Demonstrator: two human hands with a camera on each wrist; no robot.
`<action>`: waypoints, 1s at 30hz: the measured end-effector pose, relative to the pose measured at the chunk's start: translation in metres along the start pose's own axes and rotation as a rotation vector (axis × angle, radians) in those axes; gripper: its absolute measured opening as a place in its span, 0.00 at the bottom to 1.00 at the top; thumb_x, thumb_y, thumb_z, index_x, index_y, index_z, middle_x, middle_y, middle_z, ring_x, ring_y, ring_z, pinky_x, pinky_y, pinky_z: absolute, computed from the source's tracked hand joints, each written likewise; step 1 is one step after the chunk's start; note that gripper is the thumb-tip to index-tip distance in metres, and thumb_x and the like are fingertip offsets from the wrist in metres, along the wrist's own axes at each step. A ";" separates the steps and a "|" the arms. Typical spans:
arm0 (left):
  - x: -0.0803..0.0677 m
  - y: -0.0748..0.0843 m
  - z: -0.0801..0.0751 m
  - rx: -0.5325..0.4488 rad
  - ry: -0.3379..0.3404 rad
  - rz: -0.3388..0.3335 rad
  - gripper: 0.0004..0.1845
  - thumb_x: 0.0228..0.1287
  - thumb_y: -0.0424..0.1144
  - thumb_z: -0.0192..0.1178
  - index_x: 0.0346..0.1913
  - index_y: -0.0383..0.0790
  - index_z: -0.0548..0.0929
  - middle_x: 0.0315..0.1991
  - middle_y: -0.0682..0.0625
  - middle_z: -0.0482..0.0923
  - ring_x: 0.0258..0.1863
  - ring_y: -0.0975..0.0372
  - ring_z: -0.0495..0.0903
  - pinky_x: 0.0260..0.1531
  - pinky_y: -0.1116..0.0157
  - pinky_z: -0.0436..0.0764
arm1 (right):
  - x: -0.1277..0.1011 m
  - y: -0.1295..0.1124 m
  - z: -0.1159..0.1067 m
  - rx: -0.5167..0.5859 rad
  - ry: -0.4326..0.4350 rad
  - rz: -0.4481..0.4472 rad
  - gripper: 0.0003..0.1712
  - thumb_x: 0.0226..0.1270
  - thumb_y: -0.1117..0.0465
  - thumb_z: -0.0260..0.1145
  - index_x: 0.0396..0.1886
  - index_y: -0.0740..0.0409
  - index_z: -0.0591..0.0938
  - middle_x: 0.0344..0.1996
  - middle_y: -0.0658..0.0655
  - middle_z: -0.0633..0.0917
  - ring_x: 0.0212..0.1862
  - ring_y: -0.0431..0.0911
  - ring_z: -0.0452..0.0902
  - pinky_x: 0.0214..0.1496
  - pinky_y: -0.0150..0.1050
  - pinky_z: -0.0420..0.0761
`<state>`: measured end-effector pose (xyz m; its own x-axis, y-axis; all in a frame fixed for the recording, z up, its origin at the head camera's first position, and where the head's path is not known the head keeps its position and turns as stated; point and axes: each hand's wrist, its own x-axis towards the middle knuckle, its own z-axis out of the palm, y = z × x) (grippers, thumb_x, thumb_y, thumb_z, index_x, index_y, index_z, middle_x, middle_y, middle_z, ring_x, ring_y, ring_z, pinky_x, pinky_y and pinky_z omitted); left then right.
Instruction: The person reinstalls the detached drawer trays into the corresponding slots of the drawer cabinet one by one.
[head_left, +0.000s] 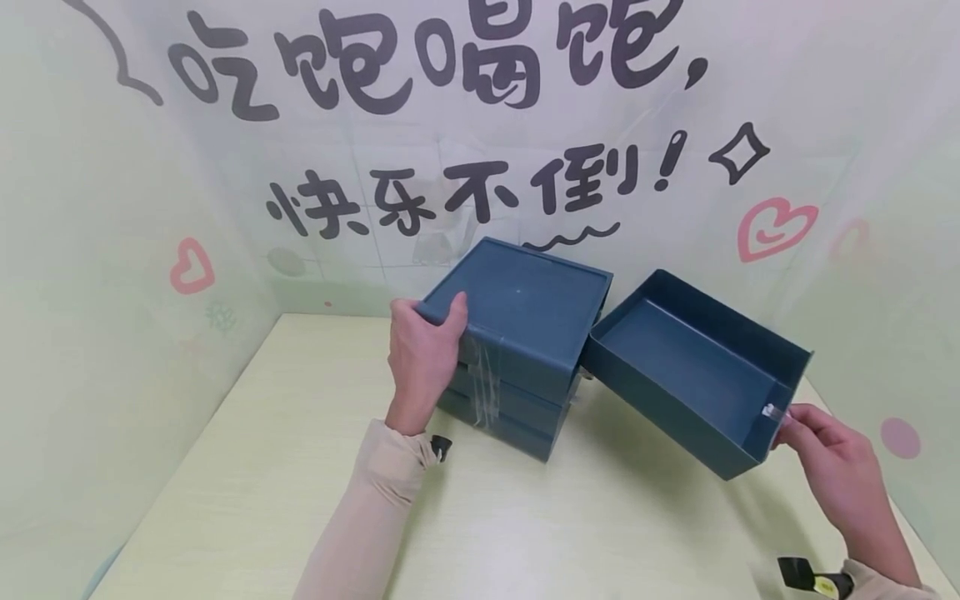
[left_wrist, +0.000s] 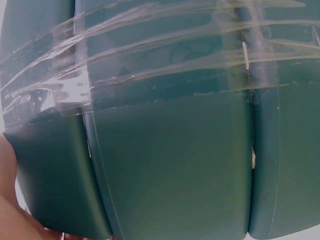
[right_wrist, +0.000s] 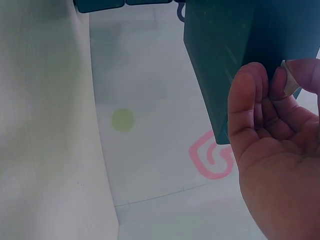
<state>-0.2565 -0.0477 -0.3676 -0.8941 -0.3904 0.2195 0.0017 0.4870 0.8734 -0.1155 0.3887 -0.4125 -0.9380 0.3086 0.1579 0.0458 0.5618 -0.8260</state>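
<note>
A dark blue drawer cabinet point(head_left: 525, 308) stands on the table, with clear tape point(head_left: 487, 383) strapped down its left-facing side. My left hand point(head_left: 423, 350) grips the cabinet's top at its near left corner, thumb over the edge. To the right, a pulled-out drawer point(head_left: 667, 412) of the same blue hangs tilted above the table, its inside bare. Its left corner sits against or just in front of the cabinet's right side; I cannot tell which. At the drawer's far right end, my right hand point(head_left: 840, 467) pinches a small clear pull tab point(head_left: 772, 411) between thumb and fingers.
The pale table top point(head_left: 315, 467) runs between printed curtain-like walls point(head_left: 360, 158) at the back and both sides. The back wall is close behind the cabinet. Black straps point(head_left: 798, 573) sit at both wrists.
</note>
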 end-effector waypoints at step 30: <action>-0.001 -0.002 0.000 -0.036 -0.011 0.011 0.36 0.61 0.72 0.57 0.48 0.41 0.68 0.36 0.46 0.71 0.31 0.52 0.74 0.27 0.57 0.71 | 0.000 -0.003 0.005 -0.037 -0.053 -0.175 0.09 0.78 0.63 0.58 0.43 0.58 0.85 0.33 0.25 0.84 0.38 0.21 0.78 0.41 0.15 0.73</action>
<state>-0.2552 -0.0483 -0.3693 -0.8987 -0.3768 0.2242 0.0272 0.4624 0.8863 -0.1174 0.3832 -0.4122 -0.9496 0.1634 0.2677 -0.1078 0.6316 -0.7678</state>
